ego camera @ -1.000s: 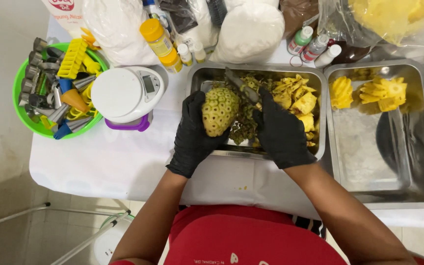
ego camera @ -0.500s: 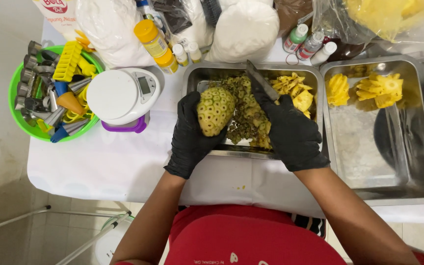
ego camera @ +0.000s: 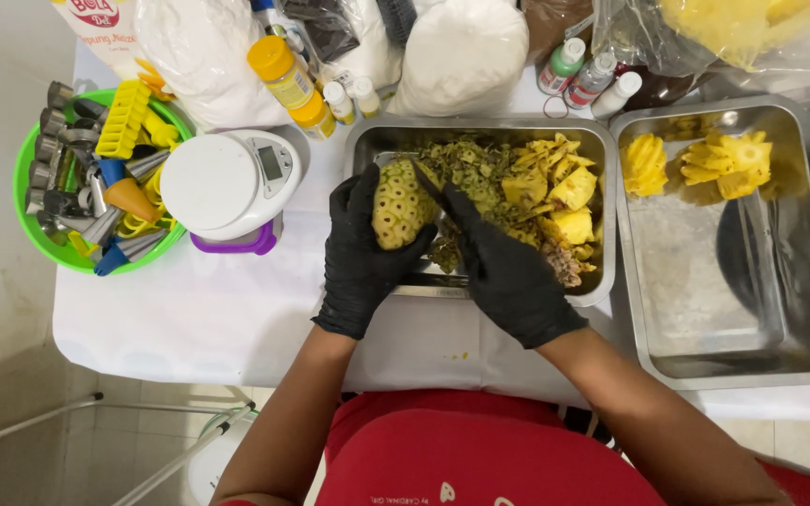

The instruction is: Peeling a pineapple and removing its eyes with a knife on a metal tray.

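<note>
White-clothed table [ego camera: 189, 319], two steel trays on it. Left hand [ego camera: 363, 253] in black glove wraps a peeled pineapple [ego camera: 400, 201] over the near-left corner of the scrap tray [ego camera: 480, 131], fingers closed round the fruit. Right hand [ego camera: 508, 272], also gloved, is clenched on a knife [ego camera: 427, 183], blade laid vs the fruit's 3 o'clock side. Peelings [ego camera: 480, 173] lie at 12–2 o'clock of the hands. To do it well, I'd judge: shallow angled cuts, blade away from left thumb, rotate fruit w/ left hand, let trimmings drop in tray.
</note>
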